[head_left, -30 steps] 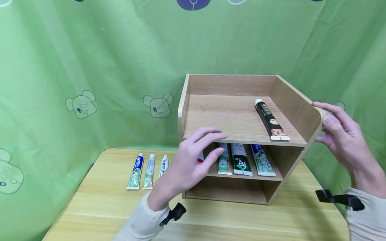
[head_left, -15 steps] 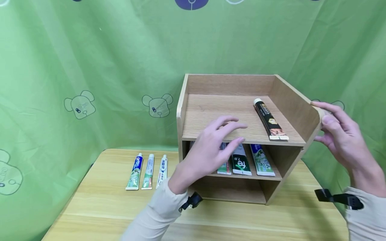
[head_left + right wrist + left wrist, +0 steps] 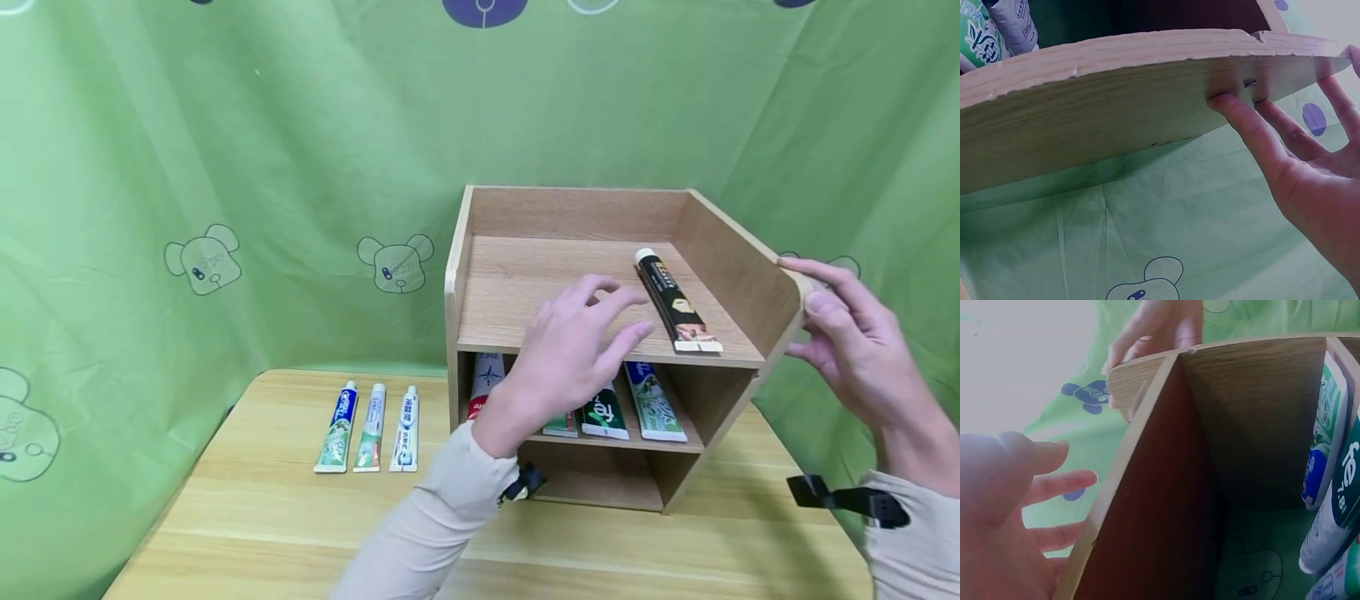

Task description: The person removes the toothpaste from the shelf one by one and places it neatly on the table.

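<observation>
My left hand (image 3: 573, 350) hovers before the front edge of the top board of a wooden shelf unit (image 3: 555, 267), fingers spread and loosely bent, holding nothing. Just right of its fingertips lies a black toothpaste tube (image 3: 675, 300) with a white cap on the top board. My right hand (image 3: 862, 342) touches the front upper corner of the unit's right side panel; in the right wrist view its fingertips (image 3: 1225, 103) rest on the panel's outer face. Several toothpaste tubes (image 3: 654, 404) lie on the middle level, some partly behind my left hand.
Three toothpaste tubes, a blue-green one (image 3: 337, 429), a pale green one (image 3: 371, 429) and a white one (image 3: 406, 429), lie in a row on the wooden table (image 3: 300, 533) left of the unit. A green curtain (image 3: 300, 167) hangs behind and at both sides.
My left hand has moved right and slightly up along the unit's front, bringing its fingertips near the black toothpaste tube. My right hand stays at the side panel.
</observation>
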A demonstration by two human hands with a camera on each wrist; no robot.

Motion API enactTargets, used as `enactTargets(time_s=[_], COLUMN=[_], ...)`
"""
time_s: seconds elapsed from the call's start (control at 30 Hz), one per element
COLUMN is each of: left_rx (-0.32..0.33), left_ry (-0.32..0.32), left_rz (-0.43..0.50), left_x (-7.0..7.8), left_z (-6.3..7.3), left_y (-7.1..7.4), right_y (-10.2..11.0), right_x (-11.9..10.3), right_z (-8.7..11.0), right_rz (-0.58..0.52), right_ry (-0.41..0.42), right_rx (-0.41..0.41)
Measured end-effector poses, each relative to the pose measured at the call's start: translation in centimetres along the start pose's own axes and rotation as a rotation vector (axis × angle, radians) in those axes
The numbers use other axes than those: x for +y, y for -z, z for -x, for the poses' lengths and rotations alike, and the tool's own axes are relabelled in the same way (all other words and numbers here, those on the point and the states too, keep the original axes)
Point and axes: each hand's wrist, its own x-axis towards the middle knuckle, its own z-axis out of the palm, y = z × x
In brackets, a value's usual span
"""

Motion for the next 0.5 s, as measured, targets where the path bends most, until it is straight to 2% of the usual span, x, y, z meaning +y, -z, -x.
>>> enactTargets(time_s=[0.1, 0.23, 0.5], left_rx=[-0.021, -0.033, -0.087], left_ry=[0.023, 0.029, 0.086], left_rz=[-0.056, -0.077, -0.172], left_x=[0.3, 0.7, 2.3], left_z=[-0.6, -1.3, -3.0], left_y=[-0.6, -1.2, -2.2], right_y=[0.1, 0.2, 0.1], right_x=[0.1, 0.2, 0.0], right_z=[0.1, 0.1, 0.0], right_rz=[-0.017, -0.042, 0.006], right_ry=[0.002, 0.009, -0.008], right_rx=[0.001, -0.007, 0.011])
